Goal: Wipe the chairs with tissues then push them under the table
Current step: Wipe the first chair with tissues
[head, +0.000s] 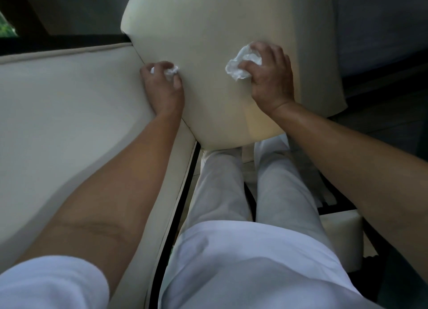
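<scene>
Hands work the cream chair (pixel 208 42) back: the left hand (pixel 162 88) pinches a small crumpled tissue (pixel 171 71) at its left edge, while the right hand (pixel 271 77) grips a larger tissue wad (pixel 240 65) pressed against its right half.

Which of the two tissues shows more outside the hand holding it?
The tissue in the right hand: that tissue spills out widely, while the left hand nearly hides its small wad.
</scene>
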A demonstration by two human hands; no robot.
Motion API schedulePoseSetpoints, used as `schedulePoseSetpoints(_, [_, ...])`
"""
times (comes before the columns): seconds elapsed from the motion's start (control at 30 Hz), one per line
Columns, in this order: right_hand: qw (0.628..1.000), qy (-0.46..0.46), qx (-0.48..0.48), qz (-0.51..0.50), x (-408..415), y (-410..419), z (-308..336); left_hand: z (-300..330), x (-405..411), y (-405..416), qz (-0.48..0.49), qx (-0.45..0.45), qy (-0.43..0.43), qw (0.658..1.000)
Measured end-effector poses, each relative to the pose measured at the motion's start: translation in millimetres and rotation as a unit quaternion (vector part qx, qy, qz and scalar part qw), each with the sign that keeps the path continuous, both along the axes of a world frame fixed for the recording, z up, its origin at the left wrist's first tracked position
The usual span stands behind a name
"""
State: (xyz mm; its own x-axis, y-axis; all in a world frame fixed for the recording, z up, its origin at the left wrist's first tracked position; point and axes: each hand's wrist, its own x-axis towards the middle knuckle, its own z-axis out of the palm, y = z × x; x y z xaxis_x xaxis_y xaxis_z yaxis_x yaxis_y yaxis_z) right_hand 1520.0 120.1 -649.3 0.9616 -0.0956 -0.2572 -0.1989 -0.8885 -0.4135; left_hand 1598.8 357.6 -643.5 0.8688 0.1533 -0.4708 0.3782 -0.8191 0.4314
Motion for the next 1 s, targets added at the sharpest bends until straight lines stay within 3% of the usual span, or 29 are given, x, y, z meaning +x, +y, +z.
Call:
schedulePoseSetpoints(0.13, [0.997,0.02,0.024,-0.068,0,2,5,2,1,0,0.034,-0.015,-0.03,0.999])
schedulePoseSetpoints(0.37, [0.987,0.075,0.059,-0.131,-17,-11,25,1,-2,-7,0.047,-0.013,-0.008,0.999])
schedulePoseSetpoints(0.63, [0.976,0.043,0.103,-0.187,-32,-18,56,21,-7,-30,0.027,-0.002,-0.021,0.999])
schedulePoseSetpoints(0.83, [0.962,0.033,0.208,-0.172,-48,-37,100,66,-22,-65,0.015,-0.102,0.016,0.995])
schedulePoseSetpoints(1.0, [0.956,0.025,0.222,-0.189,-66,-55,159,118,-33,-86,0.021,-0.13,0.001,0.991])
